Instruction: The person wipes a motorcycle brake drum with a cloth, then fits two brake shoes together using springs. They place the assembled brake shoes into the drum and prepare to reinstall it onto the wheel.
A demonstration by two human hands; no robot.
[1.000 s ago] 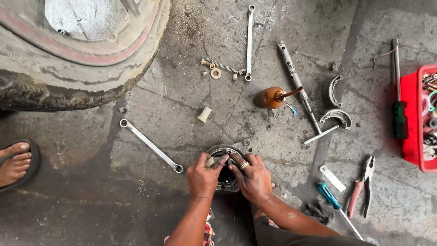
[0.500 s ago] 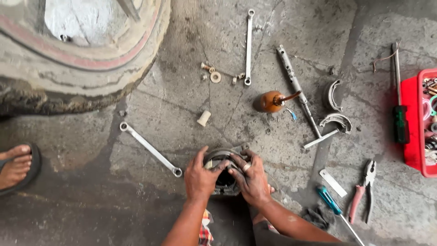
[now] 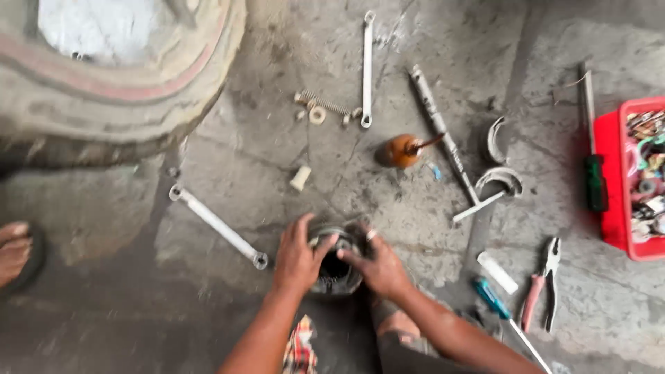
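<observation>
While upright on concrete, opening upward, round metal housing (image 3: 335,266) is gripped between left hand (image 3: 298,257) and right hand (image 3: 379,266), fingers curled.

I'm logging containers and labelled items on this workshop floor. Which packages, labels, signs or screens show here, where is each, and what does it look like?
Red plastic bin: far right edge of the floor, rectangular, open-topped, filled with mixed small parts.
Small oil can: on the floor above the hands, rounded, brown-orange, with a thin spout.
No labels, signs or screens can be made out.
</observation>
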